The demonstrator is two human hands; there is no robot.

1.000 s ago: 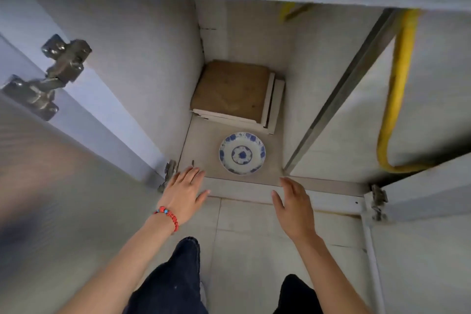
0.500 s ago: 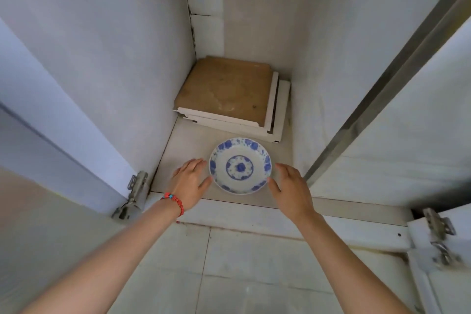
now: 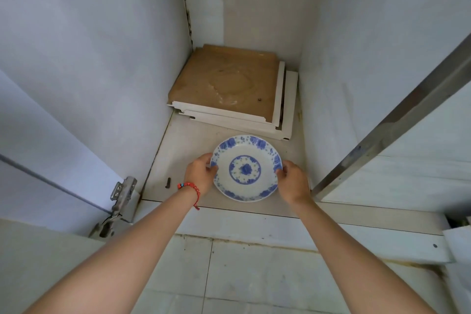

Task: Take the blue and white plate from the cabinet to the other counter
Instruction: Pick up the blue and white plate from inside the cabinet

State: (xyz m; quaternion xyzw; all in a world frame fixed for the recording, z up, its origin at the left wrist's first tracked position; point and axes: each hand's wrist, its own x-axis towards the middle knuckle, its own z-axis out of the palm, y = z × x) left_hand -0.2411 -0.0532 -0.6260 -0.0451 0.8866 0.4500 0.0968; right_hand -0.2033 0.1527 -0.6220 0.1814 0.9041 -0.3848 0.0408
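1. Blue-and-white round ceramic plate with a floral rim and a blue medallion at its centre: you have it near the front edge of the pale cabinet floor, about midway between the two side walls. Whether it has lifted clear of the floor or is just resting there, the view does not settle.

2. Your left hand is closed on the plate's left rim, thumb over the top edge and fingers apparently tucked beneath. Your right hand is clamped the same way on the opposite rim. Gripping at two opposite points looks chosen to keep a shallow, slippery dish level as it comes out.

3. You wear a red beaded bracelet on the left wrist; it hangs clear of the plate.

4. Behind the plate, against the back corner of the cabinet floor, lies a stack of flat boards, the top one brown and stained, with white-edged panels below. Its front edge is just beside the plate's far rim, so I judge a pull toward you is safer than any tilt backward.

5. A metal door hinge sits at the front left corner of the cabinet, and a slanting steel frame bar borders the opening on the right. Your right forearm passes near that bar; mind it as you withdraw.

6. A small dark screw or peg lies on the floor left of your left hand, out of the way.
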